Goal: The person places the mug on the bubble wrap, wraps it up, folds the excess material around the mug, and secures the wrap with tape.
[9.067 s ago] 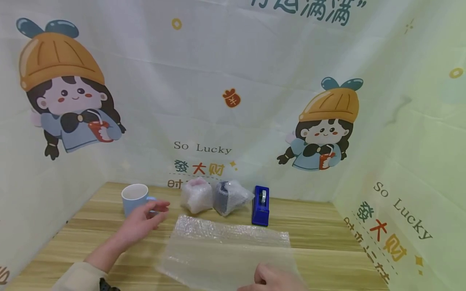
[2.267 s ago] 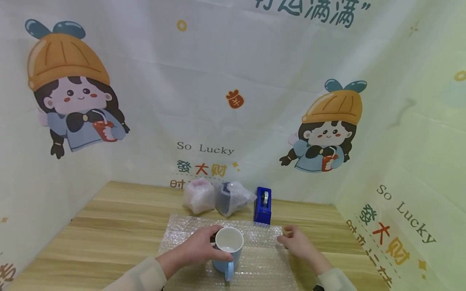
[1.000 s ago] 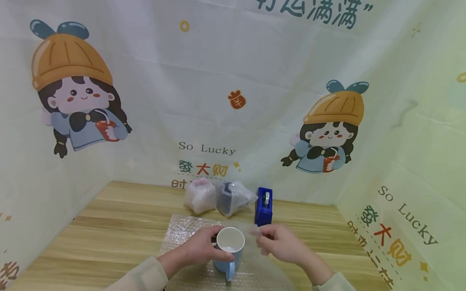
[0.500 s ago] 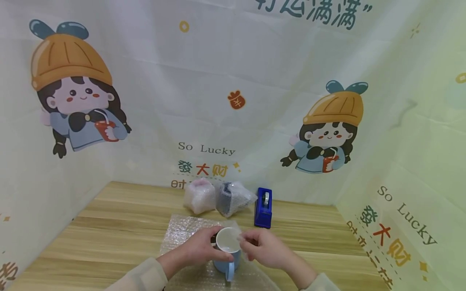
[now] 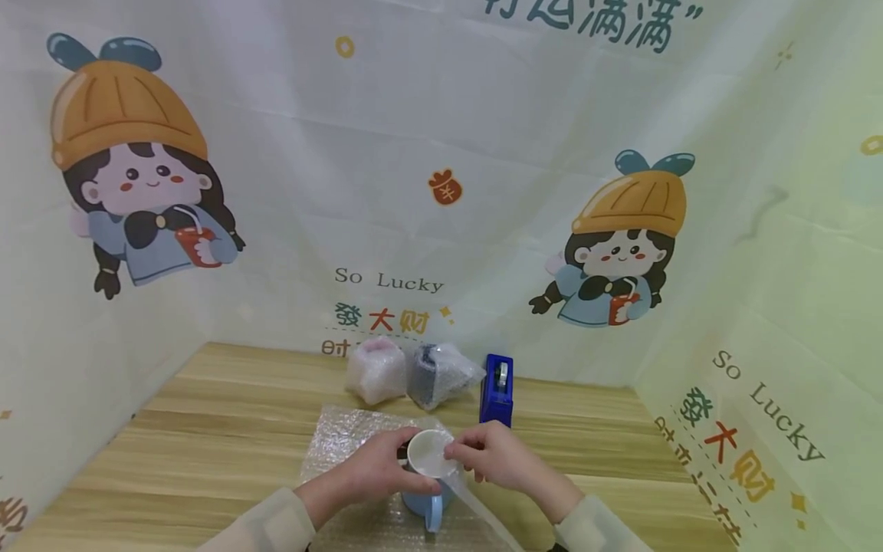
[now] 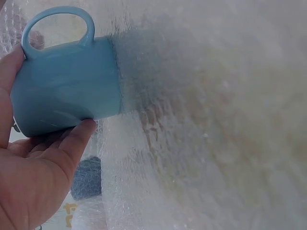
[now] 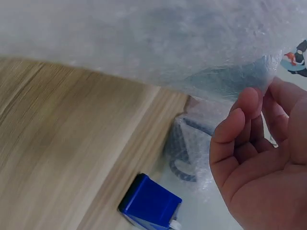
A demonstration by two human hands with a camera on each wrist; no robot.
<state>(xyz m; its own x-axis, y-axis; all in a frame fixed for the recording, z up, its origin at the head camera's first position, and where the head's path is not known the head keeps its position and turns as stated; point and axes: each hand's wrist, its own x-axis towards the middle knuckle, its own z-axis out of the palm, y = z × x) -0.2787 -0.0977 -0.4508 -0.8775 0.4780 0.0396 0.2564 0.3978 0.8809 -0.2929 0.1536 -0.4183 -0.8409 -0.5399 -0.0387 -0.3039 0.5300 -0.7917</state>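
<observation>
A light blue mug (image 5: 418,502) with a white inside stands on a sheet of bubble wrap (image 5: 334,441), its handle toward the person. My left hand (image 5: 372,469) grips the mug from the left, thumb in front and fingers behind, as the left wrist view also shows around the mug's body (image 6: 67,88). My right hand (image 5: 502,458) pinches the lifted edge of the wrap at the mug's rim. In the right wrist view the raised wrap (image 7: 144,38) slants up to the thumb and fingertips, and the left wrist view shows it veiling the mug's base end.
Behind the sheet stand two bubble-wrapped items, one pinkish (image 5: 375,373) and one dark (image 5: 428,383). A blue tape dispenser (image 5: 497,395) stands to their right, just beyond my right hand. A printed cloth (image 5: 276,230) hangs around the wooden table (image 5: 159,452).
The mug has come from the back left onto the bubble wrap, held by my left hand. My right hand has taken the sheet's right edge and drawn it leftward up to the mug's rim.
</observation>
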